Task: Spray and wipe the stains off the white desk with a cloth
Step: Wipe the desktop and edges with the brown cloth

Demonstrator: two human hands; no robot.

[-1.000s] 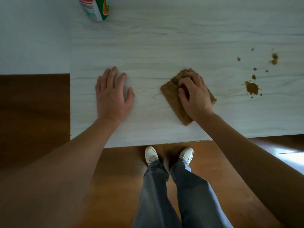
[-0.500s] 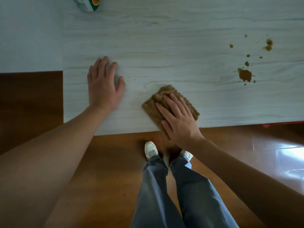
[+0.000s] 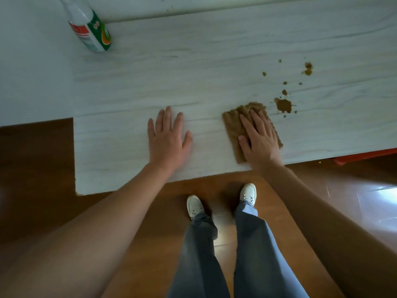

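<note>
A white wood-grain desk (image 3: 193,67) carries brown stains: a large blot (image 3: 283,105) and smaller specks up to a far one (image 3: 308,69). A brown cloth (image 3: 233,124) lies flat near the desk's front edge, its top right corner just left of the large blot. My right hand (image 3: 261,139) presses flat on the cloth with fingers extended. My left hand (image 3: 168,139) rests palm-down on bare desk to the left of the cloth, fingers apart, holding nothing. A spray bottle (image 3: 92,32) with a green and red label stands at the far left of the desk.
The desk's front edge runs just below both hands, and its left end drops to a brown wooden floor (image 3: 36,160). A red object (image 3: 365,155) shows under the desk's right part. My legs and white shoes (image 3: 248,193) stand close to the desk.
My right hand has slid the cloth to the right, up to the large blot. My left hand stays flat on the desk. The spray bottle shows more fully now.
</note>
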